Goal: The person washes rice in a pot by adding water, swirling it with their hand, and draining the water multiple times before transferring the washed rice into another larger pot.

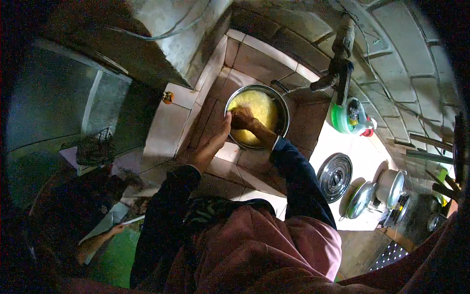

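Observation:
A round metal pot (pixel 286 126) stands in a tiled basin (pixel 209 110), with a pale yellow, grainy-looking mass (pixel 262 103) inside. My left hand (pixel 222 130) holds the pot's left rim, thumb up along the edge; its other fingers are mostly hidden. From the right, my right hand (pixel 242 117) reaches down into the pot and touches the yellow mass. Its fingertips are dark and blurred, so I cannot tell whether they close on anything. Dark sleeves cover both my forearms.
Above the basin's right side juts a tap (pixel 332 75). A green-tinted plastic tub (pixel 341 117), a black ridged disc (pixel 335 178) and metal pots (pixel 389 187) stand on the white counter (pixel 319 147). At lower left another person's hand (pixel 116 229) holds a pale stick-like thing.

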`<control>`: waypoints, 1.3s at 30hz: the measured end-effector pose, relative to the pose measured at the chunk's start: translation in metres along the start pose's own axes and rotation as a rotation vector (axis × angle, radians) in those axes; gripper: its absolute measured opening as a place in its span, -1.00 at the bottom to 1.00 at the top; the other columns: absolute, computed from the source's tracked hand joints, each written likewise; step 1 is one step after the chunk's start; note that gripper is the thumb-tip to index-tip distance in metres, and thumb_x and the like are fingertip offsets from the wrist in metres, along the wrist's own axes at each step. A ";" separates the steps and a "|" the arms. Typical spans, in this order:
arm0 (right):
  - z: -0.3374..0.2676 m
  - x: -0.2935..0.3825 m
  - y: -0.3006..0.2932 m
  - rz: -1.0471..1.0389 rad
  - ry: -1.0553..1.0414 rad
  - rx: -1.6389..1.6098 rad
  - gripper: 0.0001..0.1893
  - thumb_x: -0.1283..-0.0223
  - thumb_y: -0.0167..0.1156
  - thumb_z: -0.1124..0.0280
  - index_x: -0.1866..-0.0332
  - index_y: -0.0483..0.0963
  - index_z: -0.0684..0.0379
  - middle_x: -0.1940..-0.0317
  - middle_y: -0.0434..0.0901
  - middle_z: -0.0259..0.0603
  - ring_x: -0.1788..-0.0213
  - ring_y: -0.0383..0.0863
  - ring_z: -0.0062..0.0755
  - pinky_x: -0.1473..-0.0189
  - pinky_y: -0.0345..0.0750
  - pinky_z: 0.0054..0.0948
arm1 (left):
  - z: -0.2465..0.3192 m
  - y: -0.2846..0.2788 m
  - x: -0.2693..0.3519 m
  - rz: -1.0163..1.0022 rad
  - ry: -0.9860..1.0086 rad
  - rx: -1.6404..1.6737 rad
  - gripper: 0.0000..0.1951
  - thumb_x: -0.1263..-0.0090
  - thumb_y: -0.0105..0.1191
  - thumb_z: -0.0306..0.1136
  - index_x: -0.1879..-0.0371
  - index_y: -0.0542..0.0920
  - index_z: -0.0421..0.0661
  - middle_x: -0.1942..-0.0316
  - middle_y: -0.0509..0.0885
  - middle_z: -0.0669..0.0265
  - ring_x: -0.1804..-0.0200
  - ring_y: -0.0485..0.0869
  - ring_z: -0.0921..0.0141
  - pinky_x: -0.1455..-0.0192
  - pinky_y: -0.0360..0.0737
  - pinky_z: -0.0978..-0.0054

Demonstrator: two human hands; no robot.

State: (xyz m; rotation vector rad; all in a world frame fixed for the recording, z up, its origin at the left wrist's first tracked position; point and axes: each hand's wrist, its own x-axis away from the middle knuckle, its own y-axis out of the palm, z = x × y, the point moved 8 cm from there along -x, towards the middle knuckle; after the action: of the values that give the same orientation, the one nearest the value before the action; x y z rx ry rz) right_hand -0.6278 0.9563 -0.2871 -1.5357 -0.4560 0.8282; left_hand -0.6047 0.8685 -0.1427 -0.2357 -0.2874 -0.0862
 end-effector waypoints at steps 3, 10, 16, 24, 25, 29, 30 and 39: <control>0.019 0.008 -0.039 -0.016 0.039 -0.018 -0.59 0.01 0.03 0.25 0.01 0.32 0.15 0.28 0.47 -0.21 0.21 0.43 -0.21 0.11 0.38 -0.25 | 0.012 -0.011 0.005 -0.103 0.136 -0.146 -0.48 -0.34 -0.31 0.04 -0.02 0.36 -0.18 0.02 0.44 0.13 -0.04 0.39 0.25 -0.07 0.31 0.35; 0.073 0.040 -0.120 -0.115 0.701 -1.685 -0.55 -0.03 0.03 0.17 -0.02 0.30 0.17 0.15 0.41 -0.21 0.10 0.39 -0.30 0.04 0.36 -0.35 | 0.089 -0.020 0.030 -0.263 -0.176 -0.091 -0.40 -0.32 -0.30 0.10 -0.12 0.26 -0.20 -0.10 0.34 0.08 -0.11 0.36 0.28 -0.12 0.30 0.38; 0.052 0.054 -0.107 0.024 0.765 -2.022 -0.50 -0.06 0.02 0.10 -0.05 0.28 0.19 0.03 0.36 -0.20 0.01 0.36 -0.38 -0.03 0.34 -0.43 | -0.007 0.023 0.021 -0.340 -0.141 -0.044 -0.24 -0.26 -0.40 0.24 -0.24 0.03 -0.17 -0.19 0.20 0.16 -0.14 0.31 0.30 -0.04 0.39 0.35; 0.011 0.012 -0.029 0.202 0.856 -2.401 -0.47 -0.10 0.01 0.05 -0.08 0.28 0.21 -0.07 0.32 -0.19 -0.07 0.35 -0.46 -0.08 0.33 -0.52 | -0.032 0.025 0.013 -0.246 -0.072 0.200 -0.18 -0.21 -0.41 0.32 -0.26 -0.02 -0.13 -0.19 0.20 0.13 -0.12 0.33 0.27 -0.01 0.41 0.33; 0.027 0.007 -0.025 0.213 0.806 -2.408 -0.50 -0.10 0.01 0.09 -0.06 0.29 0.21 -0.04 0.35 -0.18 -0.04 0.38 -0.44 -0.06 0.34 -0.50 | -0.028 0.026 0.006 -0.231 0.083 0.062 -0.20 -0.22 -0.41 0.30 -0.25 0.03 -0.15 -0.19 0.20 0.11 -0.13 0.32 0.26 -0.03 0.38 0.35; 0.081 0.030 -0.023 0.166 0.695 -2.413 -0.62 -0.13 0.00 0.24 -0.01 0.35 0.22 0.07 0.45 -0.15 0.09 0.48 -0.36 0.02 0.40 -0.42 | -0.019 0.033 -0.011 -0.139 -0.026 0.005 -0.35 -0.30 -0.37 0.15 -0.16 0.22 -0.17 -0.13 0.30 0.10 -0.16 0.30 0.24 -0.16 0.24 0.38; 0.076 0.027 -0.031 0.089 0.736 -2.341 -0.61 -0.13 0.00 0.25 -0.02 0.33 0.23 0.05 0.44 -0.15 0.07 0.47 -0.35 0.01 0.39 -0.41 | -0.013 0.020 -0.003 -0.069 -0.142 0.096 -0.44 -0.34 -0.30 0.06 -0.11 0.30 -0.17 -0.08 0.38 0.15 -0.14 0.33 0.25 -0.20 0.21 0.38; 0.037 0.046 -0.132 -0.016 0.758 -2.091 -0.38 -0.07 0.00 0.06 -0.17 0.18 0.25 -0.13 0.28 -0.09 -0.17 0.25 -0.29 -0.21 0.16 -0.35 | -0.031 0.010 0.004 -0.167 0.150 0.021 -0.27 -0.26 -0.41 0.23 -0.13 0.26 -0.23 -0.11 0.34 0.10 -0.10 0.35 0.26 -0.15 0.24 0.34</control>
State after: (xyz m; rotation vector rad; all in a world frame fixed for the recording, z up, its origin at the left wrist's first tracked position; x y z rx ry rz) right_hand -0.6001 1.0347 -0.1685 -3.4231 -0.7610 -0.7968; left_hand -0.5910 0.8705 -0.1721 -0.1832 -0.1581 -0.2647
